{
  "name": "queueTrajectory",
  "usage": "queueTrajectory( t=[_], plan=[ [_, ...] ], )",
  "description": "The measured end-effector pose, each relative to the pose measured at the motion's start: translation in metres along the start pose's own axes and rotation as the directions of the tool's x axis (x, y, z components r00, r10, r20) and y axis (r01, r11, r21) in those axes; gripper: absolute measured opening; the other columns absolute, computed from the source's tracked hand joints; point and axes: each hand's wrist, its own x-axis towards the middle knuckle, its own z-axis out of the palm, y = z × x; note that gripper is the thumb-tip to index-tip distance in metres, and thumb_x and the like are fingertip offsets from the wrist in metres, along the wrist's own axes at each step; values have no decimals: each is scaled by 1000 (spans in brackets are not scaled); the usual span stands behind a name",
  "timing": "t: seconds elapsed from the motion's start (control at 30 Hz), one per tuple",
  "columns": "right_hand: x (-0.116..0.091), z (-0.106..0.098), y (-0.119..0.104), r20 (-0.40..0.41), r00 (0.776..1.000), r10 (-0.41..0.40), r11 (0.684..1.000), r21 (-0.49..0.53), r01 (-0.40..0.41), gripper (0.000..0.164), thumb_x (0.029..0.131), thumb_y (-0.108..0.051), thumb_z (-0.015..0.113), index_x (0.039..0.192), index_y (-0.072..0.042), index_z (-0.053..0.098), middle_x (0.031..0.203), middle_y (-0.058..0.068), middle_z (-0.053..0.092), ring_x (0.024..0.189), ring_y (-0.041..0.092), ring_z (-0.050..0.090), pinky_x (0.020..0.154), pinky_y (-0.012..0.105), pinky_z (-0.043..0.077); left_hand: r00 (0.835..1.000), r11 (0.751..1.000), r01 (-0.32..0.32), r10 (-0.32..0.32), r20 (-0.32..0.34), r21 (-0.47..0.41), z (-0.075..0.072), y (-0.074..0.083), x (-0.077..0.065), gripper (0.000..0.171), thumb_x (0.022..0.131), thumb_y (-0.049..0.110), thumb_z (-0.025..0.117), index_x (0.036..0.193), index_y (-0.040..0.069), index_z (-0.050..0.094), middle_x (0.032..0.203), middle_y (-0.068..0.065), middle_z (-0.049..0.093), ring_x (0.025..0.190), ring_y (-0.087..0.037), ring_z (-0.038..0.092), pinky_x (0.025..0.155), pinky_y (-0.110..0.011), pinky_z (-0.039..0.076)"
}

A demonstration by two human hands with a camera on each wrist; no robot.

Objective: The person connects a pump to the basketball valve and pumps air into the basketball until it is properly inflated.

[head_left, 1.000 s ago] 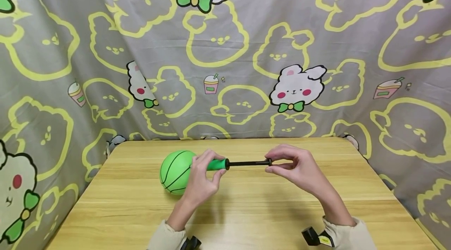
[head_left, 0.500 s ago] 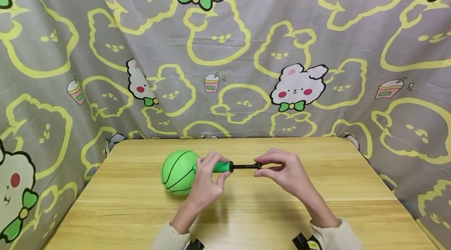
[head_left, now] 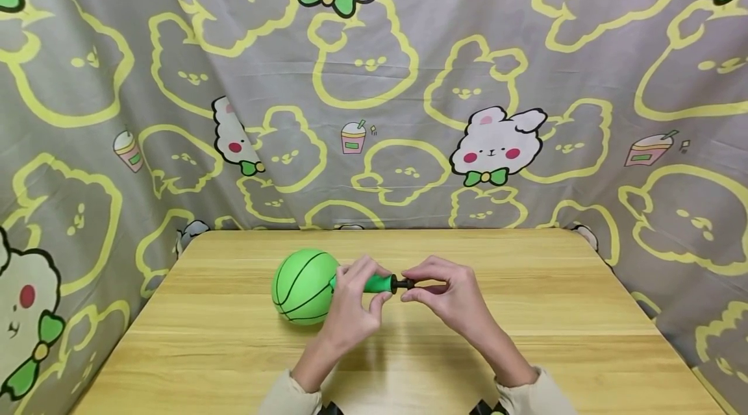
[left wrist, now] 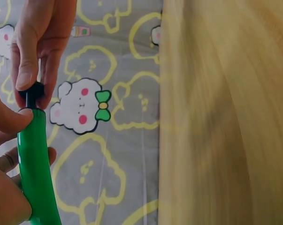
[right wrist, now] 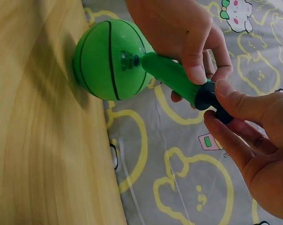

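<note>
A green ball with black lines [head_left: 300,288] rests on the table at the left of the hands. From its right side a small green hand pump [right wrist: 172,77] extends, its tip meeting the ball in the right wrist view. My left hand [head_left: 353,304] grips the pump's green barrel, thumb and fingers on either side. With thumb and fingertips my right hand [head_left: 447,288] pinches the black handle [left wrist: 34,90] at the pump's other end. Only a short length of the black rod [head_left: 402,284] shows between handle and barrel.
The wooden table [head_left: 526,311] lies beneath both hands. Behind it and along the sides hangs a grey curtain [head_left: 397,103] with yellow outlines and white rabbit prints.
My right hand has moved left, pushing the pump's handle and rod most of the way into the barrel. The left hand, pump and ball have shifted slightly right in view.
</note>
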Motion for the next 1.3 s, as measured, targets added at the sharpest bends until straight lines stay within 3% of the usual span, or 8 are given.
queueTrajectory(
  t=[0.43,0.63,1.03,1.3],
  plan=[
    [5,-23,-14,95,995,-2,1000,-1,2,25,82,2,83,103,-9,77,101,3,70,93,22,73,74,32,60,998,999,-50,50,-36,-21,-6,-8,3,32,78,3,80,104,13,66,103,5,66,98,-13,63,90,-44,39],
    [5,-39,-17,116,993,18,1000,-9,-17,25,82,1,83,104,-11,77,102,2,70,94,20,72,75,33,60,998,999,-36,35,-56,-15,-10,-15,2,34,77,2,81,106,13,66,104,5,68,101,-14,64,92,-46,39],
    [3,-69,-21,88,996,17,1000,9,-18,26,83,4,81,107,-6,76,105,9,71,96,21,72,77,35,60,997,1000,-17,15,-80,-17,-19,-18,5,35,76,1,80,108,12,67,105,3,68,103,-17,64,93,-47,38],
    [4,-65,-20,40,999,-10,999,33,9,29,82,5,81,108,-6,78,103,10,72,97,22,73,76,36,60,996,999,-36,36,-84,-6,-15,-12,6,34,75,0,78,105,11,68,102,2,67,99,-16,63,89,-47,38]
  ],
)
